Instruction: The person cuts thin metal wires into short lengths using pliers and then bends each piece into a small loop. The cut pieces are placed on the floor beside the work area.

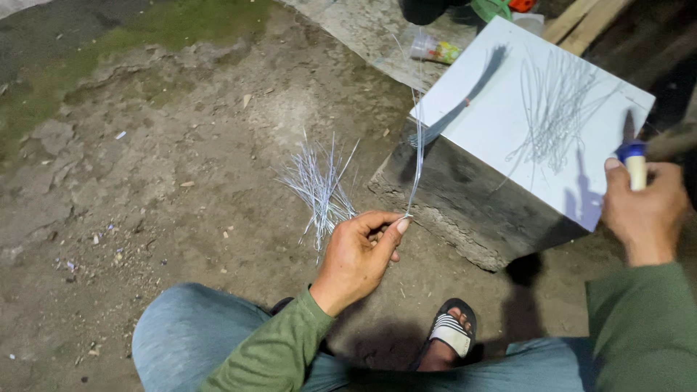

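Note:
My left hand [361, 254] pinches the lower end of a thin pale strip [417, 156] that rises toward the white board [508, 123]. A heap of similar thin strips [319, 185] lies on the dirt just left of that hand. My right hand [645, 207] grips a tool with a cream handle and blue collar [634, 163], held over the board's right edge. On the board lie a tied bundle of dark strands [472, 91] and loose thin strips [555, 109].
The board rests on a rough concrete block [465, 203]. A small plastic cup [434, 49] and wooden planks [584, 22] sit behind it. My sandalled foot [451, 335] and jeans-clad knees are below, on bare dirt ground [160, 167].

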`<state>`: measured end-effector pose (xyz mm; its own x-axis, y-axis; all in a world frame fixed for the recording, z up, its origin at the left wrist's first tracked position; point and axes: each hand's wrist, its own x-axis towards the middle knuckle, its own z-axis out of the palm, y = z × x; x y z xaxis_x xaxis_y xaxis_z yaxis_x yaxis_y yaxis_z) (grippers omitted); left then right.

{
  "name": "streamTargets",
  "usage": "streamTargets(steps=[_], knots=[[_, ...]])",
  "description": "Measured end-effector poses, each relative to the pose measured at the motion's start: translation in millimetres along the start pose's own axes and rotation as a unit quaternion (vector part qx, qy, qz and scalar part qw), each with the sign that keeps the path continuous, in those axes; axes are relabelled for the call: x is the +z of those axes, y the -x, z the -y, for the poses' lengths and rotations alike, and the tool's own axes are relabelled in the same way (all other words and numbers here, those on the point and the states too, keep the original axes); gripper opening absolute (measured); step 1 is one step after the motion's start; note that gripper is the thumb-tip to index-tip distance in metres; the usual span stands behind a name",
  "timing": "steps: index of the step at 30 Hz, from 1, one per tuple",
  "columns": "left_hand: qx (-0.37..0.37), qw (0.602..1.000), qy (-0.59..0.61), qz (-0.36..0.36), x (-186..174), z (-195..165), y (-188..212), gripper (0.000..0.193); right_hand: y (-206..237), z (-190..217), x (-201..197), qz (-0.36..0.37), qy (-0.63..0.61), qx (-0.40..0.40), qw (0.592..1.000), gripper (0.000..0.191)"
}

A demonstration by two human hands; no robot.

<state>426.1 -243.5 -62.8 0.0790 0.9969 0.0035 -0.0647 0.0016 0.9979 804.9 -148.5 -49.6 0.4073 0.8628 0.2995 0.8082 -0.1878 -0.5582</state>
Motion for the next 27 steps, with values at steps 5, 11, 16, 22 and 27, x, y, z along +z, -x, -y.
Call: streamTargets(steps=[5, 11, 16, 22, 27], knots=[[0.062, 0.997, -0.043, -0.006, -13, -15, -1, 0.02, 48, 25, 7, 0.111, -0.135, -0.087, 0.981, 0.026], [0.108, 0.985, -0.133, -0.017, -26, -26, -1, 0.017, 119, 68, 42, 0.387, -0.186, -0.21, 0.878, 0.027], [0.127, 0.977, -0.17, -0.007, -31, -27, -4, 0.015, 131, 94, 45, 0.469, -0.048, -0.088, 0.878, 0.034], [0.142, 0.97, -0.199, -0.002, -32, -22, -9, 0.014, 127, 105, 45, 0.37, -0.158, -0.345, 0.848, 0.037], [0.113, 0.979, -0.171, 0.011, -33, -6, -14, 0.016, 129, 111, 42, 0.392, -0.129, -0.294, 0.862, 0.04]])
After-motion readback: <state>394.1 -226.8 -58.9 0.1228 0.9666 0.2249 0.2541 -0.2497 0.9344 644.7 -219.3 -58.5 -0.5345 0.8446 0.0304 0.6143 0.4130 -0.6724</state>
